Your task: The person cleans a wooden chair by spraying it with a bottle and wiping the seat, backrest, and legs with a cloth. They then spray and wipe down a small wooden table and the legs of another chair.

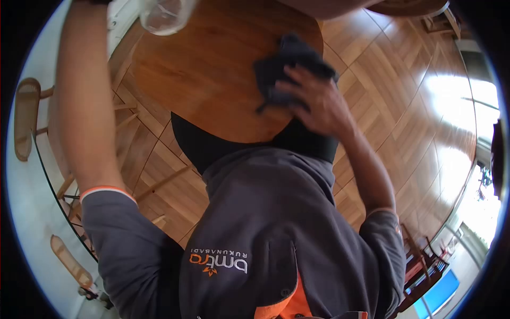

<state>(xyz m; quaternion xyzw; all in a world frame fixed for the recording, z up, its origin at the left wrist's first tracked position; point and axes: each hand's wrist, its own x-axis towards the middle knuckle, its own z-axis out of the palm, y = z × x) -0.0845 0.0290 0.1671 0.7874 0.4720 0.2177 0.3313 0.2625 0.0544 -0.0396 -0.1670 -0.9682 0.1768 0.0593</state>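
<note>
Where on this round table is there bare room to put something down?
The round wooden table is bare across its left and middle, between the clear glass raised in the left hand and the dark cloth. The right side is crowded: the right hand presses that cloth on the top.

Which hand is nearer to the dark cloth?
The right. The right hand rests on the cloth on the table. The left arm rises well off to its left, near a glass, its hand out of view.

Shirt (265,228) reads "bmtra"; beneath it, "RUKUNABADI".
</note>
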